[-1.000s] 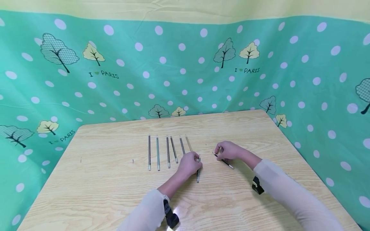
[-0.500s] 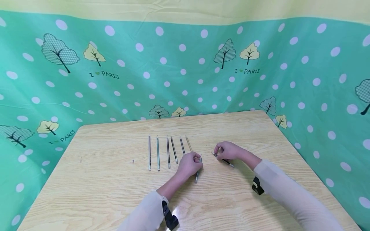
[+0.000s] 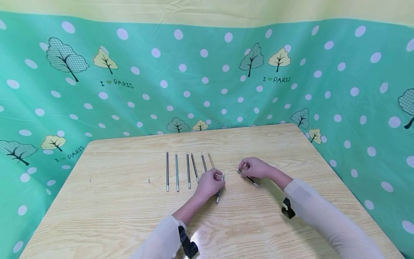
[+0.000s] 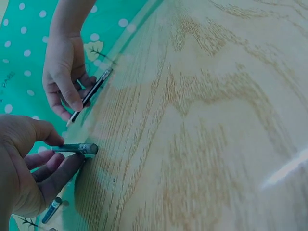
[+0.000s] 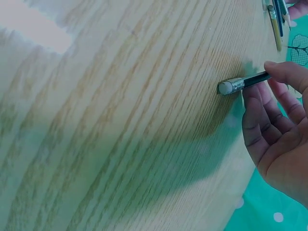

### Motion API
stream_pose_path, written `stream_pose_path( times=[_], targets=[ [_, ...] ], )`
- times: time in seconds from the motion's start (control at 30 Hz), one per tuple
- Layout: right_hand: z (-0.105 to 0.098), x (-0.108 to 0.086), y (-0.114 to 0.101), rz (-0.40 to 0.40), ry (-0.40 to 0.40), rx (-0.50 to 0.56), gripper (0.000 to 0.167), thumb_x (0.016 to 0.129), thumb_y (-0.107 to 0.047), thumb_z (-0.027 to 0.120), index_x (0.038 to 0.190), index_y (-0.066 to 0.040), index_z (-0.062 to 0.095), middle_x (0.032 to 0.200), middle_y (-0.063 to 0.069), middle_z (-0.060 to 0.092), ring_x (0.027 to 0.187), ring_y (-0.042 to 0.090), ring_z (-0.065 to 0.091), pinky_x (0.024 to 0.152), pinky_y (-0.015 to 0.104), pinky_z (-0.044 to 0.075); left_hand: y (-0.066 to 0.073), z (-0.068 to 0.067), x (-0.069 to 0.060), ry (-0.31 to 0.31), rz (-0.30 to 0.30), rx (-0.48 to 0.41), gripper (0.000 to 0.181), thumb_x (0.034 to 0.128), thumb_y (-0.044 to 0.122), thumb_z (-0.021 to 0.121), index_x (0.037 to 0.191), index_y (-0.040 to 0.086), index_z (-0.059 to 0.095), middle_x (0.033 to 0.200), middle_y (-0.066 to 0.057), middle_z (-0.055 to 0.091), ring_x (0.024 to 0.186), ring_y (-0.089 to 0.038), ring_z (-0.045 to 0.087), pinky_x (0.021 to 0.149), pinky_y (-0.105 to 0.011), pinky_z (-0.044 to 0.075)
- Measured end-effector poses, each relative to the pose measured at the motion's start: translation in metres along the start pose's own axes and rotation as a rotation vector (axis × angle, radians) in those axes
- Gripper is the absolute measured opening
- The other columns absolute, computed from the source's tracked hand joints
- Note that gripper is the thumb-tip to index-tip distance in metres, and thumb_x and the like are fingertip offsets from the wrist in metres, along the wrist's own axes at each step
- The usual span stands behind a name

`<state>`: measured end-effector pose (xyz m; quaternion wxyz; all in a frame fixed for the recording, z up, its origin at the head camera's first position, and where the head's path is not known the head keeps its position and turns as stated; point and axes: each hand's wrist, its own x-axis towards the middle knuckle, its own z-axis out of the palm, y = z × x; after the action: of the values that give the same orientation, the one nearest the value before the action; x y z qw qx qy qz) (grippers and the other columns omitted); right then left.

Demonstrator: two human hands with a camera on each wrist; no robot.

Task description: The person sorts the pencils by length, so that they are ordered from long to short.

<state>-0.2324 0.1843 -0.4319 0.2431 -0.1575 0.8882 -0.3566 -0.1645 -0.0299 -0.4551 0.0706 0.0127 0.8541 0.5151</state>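
Note:
My left hand [image 3: 209, 184] pinches a dark green pencil [image 4: 79, 148] between thumb and fingers, its blunt end toward me and its tip pointing away. Off to the right, my right hand [image 3: 256, 168] pinches a black pencil [image 5: 250, 81] with a white eraser in a silver band; it slants, eraser end nearer me. In the left wrist view the black pencil's sharpened tip shows past the right fingers. Just left of my left hand lies a natural-wood pencil [image 3: 211, 160], its lower part hidden by that hand, beside a dark pencil [image 3: 203, 162] that is partly covered too.
Further left on the wooden table [image 3: 123, 216] lie a black pencil [image 3: 167, 171], a teal pencil [image 3: 176, 172], a dark pencil [image 3: 188, 171] and a shorter dark pencil [image 3: 194, 168], roughly side by side. A tiny bit [image 3: 149, 181] sits left of them. Dotted green cloth [image 3: 207, 90] hangs behind.
The pencil in my left hand has tilted, its near end swinging left, and that hand has shifted slightly left. My right hand has moved slightly up and left with the black pencil.

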Motion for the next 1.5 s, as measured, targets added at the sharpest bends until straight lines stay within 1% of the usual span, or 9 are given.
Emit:
stream_pose_path(
  times=[0.17, 0.33, 0.57, 0.8, 0.9, 1.03, 1.17, 1.37, 1.5],
  targets=[
    [0.000, 0.001, 0.000, -0.018, 0.040, 0.005, 0.024, 0.085, -0.011, 0.064, 0.108, -0.003, 0.059, 0.069, 0.001, 0.051, 0.053, 0.011, 0.045, 0.046, 0.020, 0.038, 0.001, -0.003, -0.001, 0.000, 0.002, -0.036, 0.032, 0.0761, 0.006, 0.066, 0.108, 0.005, 0.062, 0.087, -0.005, 0.062, 0.064, -0.012, 0.057, 0.050, -0.022, 0.053],
    [0.001, 0.004, -0.001, -0.028, 0.063, 0.026, 0.022, 0.087, -0.012, 0.063, 0.108, -0.004, 0.059, 0.075, 0.003, 0.052, 0.059, 0.013, 0.049, 0.051, 0.023, 0.044, -0.001, -0.006, 0.000, 0.002, 0.005, -0.071, 0.033, 0.0756, 0.005, 0.065, 0.108, 0.005, 0.062, 0.090, -0.007, 0.061, 0.061, -0.012, 0.057, 0.050, -0.022, 0.053],
    [0.001, 0.007, -0.001, -0.022, 0.054, 0.095, 0.022, 0.088, -0.010, 0.062, 0.109, -0.003, 0.058, 0.082, 0.006, 0.055, 0.062, 0.014, 0.052, 0.053, 0.025, 0.047, -0.004, -0.009, 0.001, -0.004, -0.025, -0.111, 0.033, 0.0777, 0.006, 0.065, 0.110, 0.005, 0.061, 0.092, -0.008, 0.060, 0.060, -0.013, 0.057, 0.050, -0.026, 0.055],
    [0.002, 0.008, -0.002, -0.035, 0.046, 0.140, 0.026, 0.090, -0.011, 0.060, 0.113, 0.000, 0.056, 0.087, 0.015, 0.062, 0.063, 0.016, 0.056, 0.056, 0.030, 0.052, -0.007, -0.013, 0.002, 0.008, -0.040, -0.162, 0.031, 0.0794, 0.006, 0.065, 0.111, 0.006, 0.061, 0.094, -0.008, 0.059, 0.060, -0.015, 0.057, 0.050, -0.028, 0.056],
    [0.002, 0.007, -0.004, -0.030, 0.037, 0.195, 0.028, 0.090, -0.011, 0.060, 0.115, 0.002, 0.054, 0.089, 0.020, 0.064, 0.065, 0.020, 0.062, 0.058, 0.034, 0.055, -0.009, -0.016, 0.003, 0.016, -0.059, -0.171, 0.032, 0.0806, 0.009, 0.065, 0.112, 0.009, 0.061, 0.096, -0.008, 0.060, 0.060, -0.015, 0.057, 0.051, -0.028, 0.057],
    [0.002, 0.006, -0.006, -0.022, 0.018, 0.280, 0.030, 0.091, -0.009, 0.058, 0.117, 0.003, 0.051, 0.094, 0.024, 0.064, 0.070, 0.026, 0.067, 0.059, 0.035, 0.057, -0.008, -0.020, 0.003, 0.023, -0.074, -0.197, 0.033, 0.0818, 0.010, 0.066, 0.114, 0.009, 0.061, 0.097, -0.009, 0.060, 0.064, -0.016, 0.059, 0.054, -0.029, 0.058],
    [0.002, 0.007, -0.006, -0.026, 0.004, 0.336, 0.031, 0.092, -0.008, 0.056, 0.119, 0.005, 0.049, 0.097, 0.027, 0.063, 0.073, 0.030, 0.068, 0.060, 0.035, 0.058, -0.007, -0.023, 0.002, 0.024, -0.063, -0.229, 0.033, 0.0830, 0.010, 0.065, 0.116, 0.007, 0.059, 0.098, -0.010, 0.063, 0.069, -0.020, 0.063, 0.056, -0.030, 0.059],
    [0.003, 0.010, -0.005, -0.020, 0.004, 0.346, 0.033, 0.092, -0.009, 0.056, 0.120, 0.005, 0.048, 0.098, 0.026, 0.064, 0.075, 0.030, 0.069, 0.061, 0.035, 0.059, -0.010, -0.027, 0.003, 0.031, -0.037, -0.292, 0.034, 0.0848, 0.011, 0.064, 0.118, 0.005, 0.057, 0.098, -0.014, 0.067, 0.079, -0.025, 0.066, 0.060, -0.030, 0.060],
    [0.005, 0.013, -0.003, -0.016, 0.015, 0.350, 0.033, 0.092, -0.010, 0.057, 0.121, 0.003, 0.049, 0.098, 0.025, 0.065, 0.075, 0.029, 0.069, 0.062, 0.034, 0.059, -0.010, -0.028, 0.005, 0.041, -0.045, -0.344, 0.036, 0.0845, 0.010, 0.064, 0.119, 0.005, 0.056, 0.100, -0.015, 0.067, 0.082, -0.025, 0.066, 0.062, -0.032, 0.060]
  ],
)
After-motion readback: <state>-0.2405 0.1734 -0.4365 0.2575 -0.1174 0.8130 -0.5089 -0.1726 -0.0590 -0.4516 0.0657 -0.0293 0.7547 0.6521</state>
